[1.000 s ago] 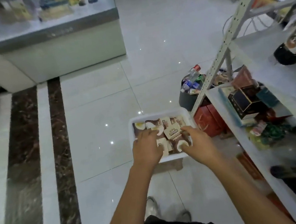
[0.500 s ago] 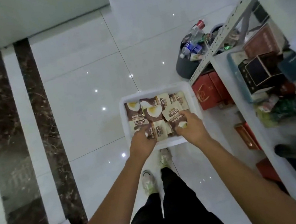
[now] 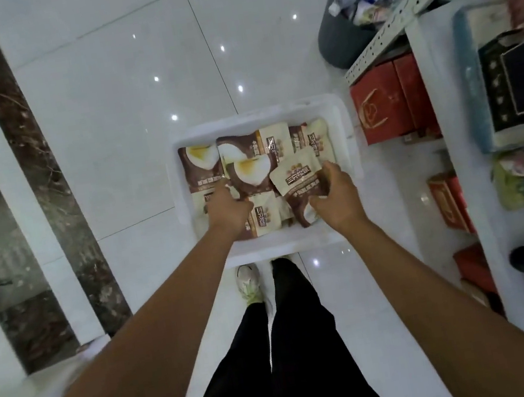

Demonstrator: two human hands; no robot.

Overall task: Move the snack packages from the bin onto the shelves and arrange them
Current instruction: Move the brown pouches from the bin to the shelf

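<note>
White metal shelves (image 3: 489, 231) down the right side, stacked with red boxes (image 3: 386, 103) and mixed goods. Just beside them on the glossy tiled floor (image 3: 119, 83), a white plastic bin (image 3: 254, 117). Inside it, overlapping in a loose layer, flat snack packages (image 3: 249, 172): brown and cream pouches, some printed with a white-and-yellow picture, others showing a cream panel with dark lettering. Reaching into the bin, left hand (image 3: 225, 204) knuckles-up, fingers curled down onto the pile; grip hidden underneath, cannot tell. Right hand (image 3: 336, 197) curled round the top package (image 3: 298, 175), thumb and fingers pinching its edges, pouch tilted over the others.
</note>
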